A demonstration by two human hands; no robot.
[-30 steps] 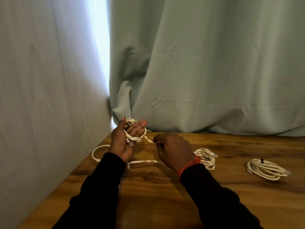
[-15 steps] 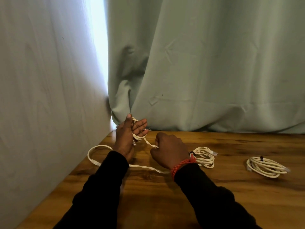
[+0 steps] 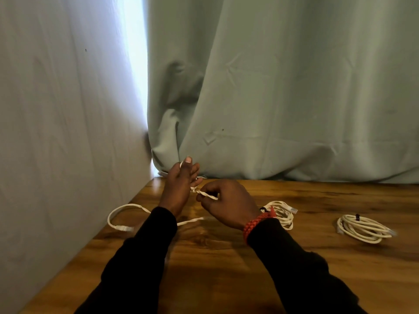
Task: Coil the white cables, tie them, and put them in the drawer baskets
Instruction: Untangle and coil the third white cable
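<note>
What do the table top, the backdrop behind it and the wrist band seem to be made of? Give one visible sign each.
Table top: probably wood or wood-look laminate, with dark grain streaks and a soft sheen.
Backdrop: woven cloth, matt, hanging in folds and creases.
Wrist band: red braided cord, going by its plaited ridges.

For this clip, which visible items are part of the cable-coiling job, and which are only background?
Part of the job:
- loose white cable, wound around the left hand and pinched by the right hand
- tied white coil behind the right wrist
- tied white coil at far right

Background:
- brown wooden table
- pale green curtain
- red braided wristband
</note>
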